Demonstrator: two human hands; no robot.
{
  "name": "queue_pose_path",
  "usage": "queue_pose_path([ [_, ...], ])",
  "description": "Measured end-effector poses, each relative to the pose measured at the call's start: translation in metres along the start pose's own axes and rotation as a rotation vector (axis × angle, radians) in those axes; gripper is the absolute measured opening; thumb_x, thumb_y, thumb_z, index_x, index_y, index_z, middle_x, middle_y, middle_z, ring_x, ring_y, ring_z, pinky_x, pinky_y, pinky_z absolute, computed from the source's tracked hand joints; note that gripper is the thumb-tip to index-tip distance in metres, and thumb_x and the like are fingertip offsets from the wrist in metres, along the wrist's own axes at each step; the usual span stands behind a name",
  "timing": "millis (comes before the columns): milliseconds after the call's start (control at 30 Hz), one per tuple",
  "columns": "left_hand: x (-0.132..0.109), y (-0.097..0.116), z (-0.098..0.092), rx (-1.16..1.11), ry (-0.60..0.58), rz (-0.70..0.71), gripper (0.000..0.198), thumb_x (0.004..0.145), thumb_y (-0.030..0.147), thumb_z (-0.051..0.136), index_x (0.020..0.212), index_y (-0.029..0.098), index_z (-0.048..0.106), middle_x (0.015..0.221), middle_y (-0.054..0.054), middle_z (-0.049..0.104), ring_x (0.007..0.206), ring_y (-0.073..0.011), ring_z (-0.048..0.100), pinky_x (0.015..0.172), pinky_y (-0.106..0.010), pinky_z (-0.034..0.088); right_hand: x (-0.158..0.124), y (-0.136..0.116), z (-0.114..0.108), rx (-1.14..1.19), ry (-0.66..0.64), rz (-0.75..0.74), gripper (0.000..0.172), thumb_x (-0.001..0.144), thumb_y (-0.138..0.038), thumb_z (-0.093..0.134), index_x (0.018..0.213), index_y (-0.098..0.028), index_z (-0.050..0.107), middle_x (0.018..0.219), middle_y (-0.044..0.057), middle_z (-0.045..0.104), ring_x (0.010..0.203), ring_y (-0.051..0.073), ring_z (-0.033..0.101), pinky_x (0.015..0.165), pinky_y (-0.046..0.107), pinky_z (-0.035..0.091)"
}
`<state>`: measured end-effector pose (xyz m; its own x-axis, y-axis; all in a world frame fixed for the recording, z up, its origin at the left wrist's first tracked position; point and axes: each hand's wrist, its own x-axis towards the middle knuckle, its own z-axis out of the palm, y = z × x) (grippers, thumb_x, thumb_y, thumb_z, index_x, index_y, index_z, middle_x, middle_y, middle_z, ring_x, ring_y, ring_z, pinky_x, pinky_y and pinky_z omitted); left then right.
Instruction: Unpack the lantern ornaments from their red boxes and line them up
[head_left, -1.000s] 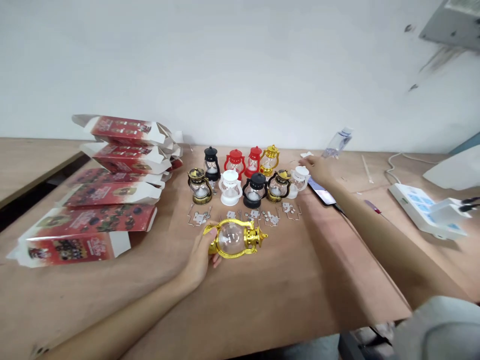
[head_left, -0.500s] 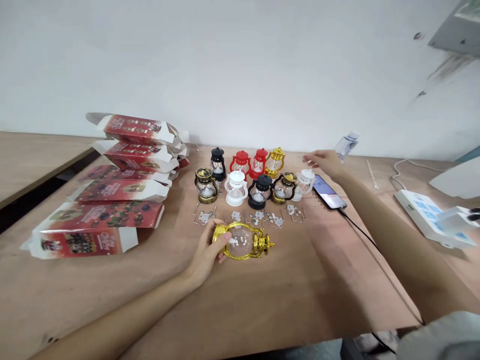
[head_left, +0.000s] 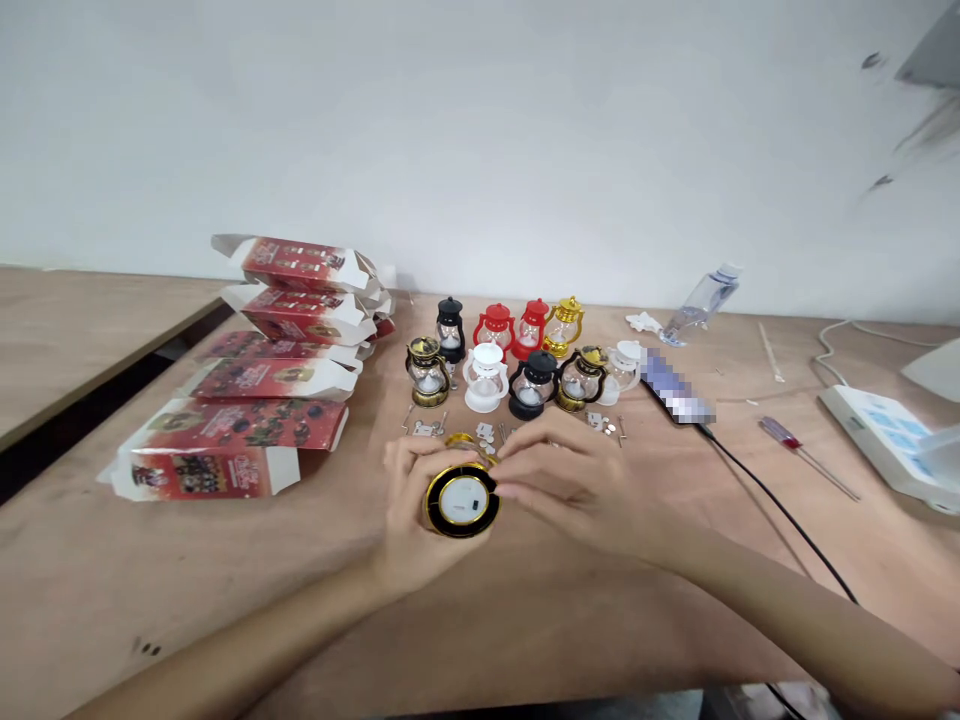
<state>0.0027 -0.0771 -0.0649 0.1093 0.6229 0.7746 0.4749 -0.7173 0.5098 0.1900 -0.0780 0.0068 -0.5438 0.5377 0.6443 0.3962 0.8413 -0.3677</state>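
Observation:
My left hand (head_left: 420,510) is wrapped round a small gold lantern (head_left: 480,443). The lantern lies tipped over so that its black base ring and white round bottom plate, with a small dark switch, face me. My right hand (head_left: 577,485) pinches the right side of the base rim with its fingertips; part of the lantern's body is hidden behind the hands. Just beyond stand several small lanterns, among them a white lantern (head_left: 486,380), a black lantern (head_left: 534,385) and a bronze lantern (head_left: 427,372). Small metal parts and wire pieces (head_left: 598,422) lie before them.
Red printed cardboard boxes (head_left: 240,425) lie in a row at left. To the right are a phone (head_left: 667,385) with a black cable, a clear bottle (head_left: 701,305), a screwdriver (head_left: 780,432) and a white power strip (head_left: 885,440). A white wall rises behind the table.
My right hand has come back from the far right to the gold lantern. The lantern has turned from lying sideways to showing its base. The view has shifted slightly.

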Motion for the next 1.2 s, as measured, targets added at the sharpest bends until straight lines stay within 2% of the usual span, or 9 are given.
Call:
queue_pose_path([
  [67, 0.000, -0.002, -0.002, 0.152, 0.051, 0.105, 0.033, 0.073, 0.031, 0.072, 0.102, 0.024, 0.058, 0.088, -0.003, 0.051, 0.085, -0.0195, 0.051, 0.074, -0.034, 0.037, -0.005, 0.000, 0.006, -0.065, 0.027, -0.064, 0.004, 0.084, -0.019, 0.062, 0.084, -0.018, 0.066, 0.083, 0.005, 0.067, 0.072, 0.012, 0.057, 0.067, 0.026, 0.049],
  [167, 0.000, -0.006, 0.000, 0.216, -0.016, 0.203, 0.028, 0.081, 0.042, 0.063, 0.101, 0.023, 0.059, 0.092, -0.006, 0.060, 0.096, -0.0238, 0.057, 0.082, -0.038, 0.033, -0.019, 0.003, 0.025, -0.099, 0.087, -0.072, 0.003, 0.082, -0.020, 0.065, 0.084, -0.018, 0.066, 0.081, 0.004, 0.067, 0.071, 0.012, 0.055, 0.066, 0.027, 0.047],
  [300, -0.001, -0.010, 0.004, 0.186, -0.190, 0.285, 0.022, 0.088, 0.031, 0.056, 0.107, 0.020, 0.055, 0.098, -0.006, 0.071, 0.100, -0.0228, 0.063, 0.088, -0.038, 0.026, -0.034, 0.012, 0.049, -0.052, 0.208, -0.004, 0.002, 0.083, -0.020, 0.065, 0.083, -0.018, 0.066, 0.075, 0.003, 0.064, 0.069, 0.011, 0.054, 0.064, 0.025, 0.046],
  [400, -0.003, -0.011, 0.005, 0.213, -0.193, 0.308, 0.024, 0.087, 0.026, 0.056, 0.110, 0.019, 0.054, 0.096, -0.005, 0.073, 0.091, -0.0207, 0.066, 0.084, -0.036, 0.026, -0.043, 0.018, 0.059, -0.048, 0.254, -0.005, 0.003, 0.083, -0.017, 0.063, 0.080, -0.018, 0.065, 0.072, 0.002, 0.063, 0.067, 0.011, 0.054, 0.062, 0.025, 0.045],
  [633, -0.004, -0.011, 0.003, 0.308, -0.270, 0.318, 0.027, 0.086, 0.027, 0.055, 0.112, 0.020, 0.055, 0.096, -0.005, 0.073, 0.089, -0.0222, 0.067, 0.078, -0.036, 0.024, -0.057, 0.023, 0.067, -0.152, 0.189, -0.031, 0.004, 0.084, -0.015, 0.060, 0.084, -0.019, 0.060, 0.071, 0.002, 0.068, 0.064, 0.015, 0.053, 0.059, 0.030, 0.041],
  [933, -0.004, -0.006, 0.005, 0.345, -0.286, 0.330, 0.024, 0.088, 0.025, 0.050, 0.109, 0.017, 0.055, 0.095, -0.008, 0.073, 0.087, -0.0224, 0.067, 0.073, -0.037, 0.023, -0.054, 0.021, 0.068, -0.183, 0.141, -0.016, 0.007, 0.089, -0.017, 0.051, 0.082, -0.018, 0.052, 0.069, 0.004, 0.062, 0.062, 0.015, 0.051, 0.057, 0.029, 0.043],
  [1033, -0.003, -0.009, 0.004, 0.366, -0.277, 0.315, 0.024, 0.087, 0.026, 0.052, 0.110, 0.017, 0.055, 0.097, -0.008, 0.073, 0.088, -0.0217, 0.066, 0.074, -0.037, 0.023, -0.055, 0.022, 0.068, -0.092, 0.216, -0.006, 0.005, 0.090, -0.015, 0.046, 0.089, -0.018, 0.050, 0.076, 0.007, 0.063, 0.069, 0.016, 0.058, 0.062, 0.028, 0.050],
  [1133, -0.001, -0.011, 0.003, 0.388, -0.277, 0.287, 0.024, 0.086, 0.025, 0.054, 0.108, 0.017, 0.055, 0.096, -0.007, 0.073, 0.089, -0.0214, 0.066, 0.075, -0.036, 0.022, -0.058, 0.024, 0.069, 0.004, 0.318, 0.042, 0.012, 0.089, -0.011, 0.043, 0.095, -0.020, 0.048, 0.085, 0.007, 0.065, 0.079, 0.015, 0.063, 0.068, 0.027, 0.053],
  [1200, -0.001, -0.012, 0.002, 0.398, -0.275, 0.278, 0.024, 0.086, 0.025, 0.054, 0.108, 0.018, 0.055, 0.097, -0.006, 0.073, 0.089, -0.0214, 0.066, 0.074, -0.036, 0.022, -0.060, 0.025, 0.070, 0.014, 0.358, 0.062, 0.014, 0.088, -0.010, 0.047, 0.095, -0.021, 0.050, 0.084, 0.005, 0.065, 0.077, 0.014, 0.064, 0.065, 0.026, 0.053],
])
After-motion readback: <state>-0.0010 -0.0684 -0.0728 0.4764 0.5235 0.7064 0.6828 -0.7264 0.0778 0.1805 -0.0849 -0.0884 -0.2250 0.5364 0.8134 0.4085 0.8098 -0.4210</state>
